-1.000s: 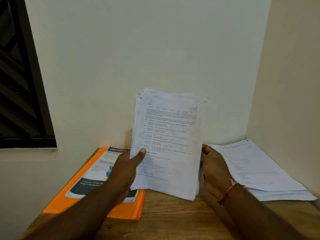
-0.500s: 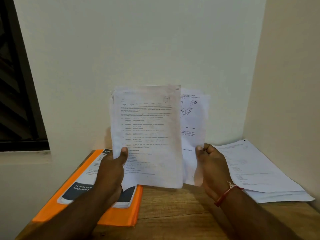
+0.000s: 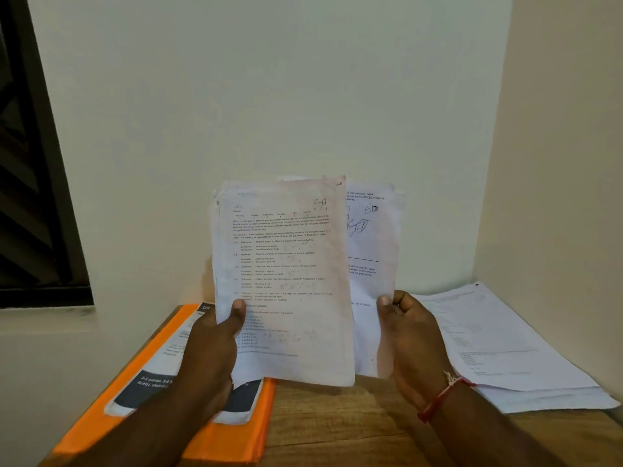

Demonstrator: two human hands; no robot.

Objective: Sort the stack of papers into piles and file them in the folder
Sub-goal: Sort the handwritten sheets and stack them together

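A sheaf of printed sheets [image 3: 283, 281] is held upright above the wooden table [image 3: 337, 423] by the left hand [image 3: 215, 345], whose thumb is pressed onto the front page while the fingers are hidden behind, so the hand is clamped on that sheaf. The remaining papers [image 3: 374, 264] are pinched at their lower right edge by the right hand [image 3: 408, 335], closed on them and set partly behind the front sheaf. The two bundles are kept fanned apart, probably so that the handwritten marks near their top corners can be read and compared. An orange folder [image 3: 101, 429] lies flat at the left with a printed booklet [image 3: 151, 382] on top, and a sorted pile [image 3: 505, 348] rests at the right against the wall, each within easy reach of the nearer hand
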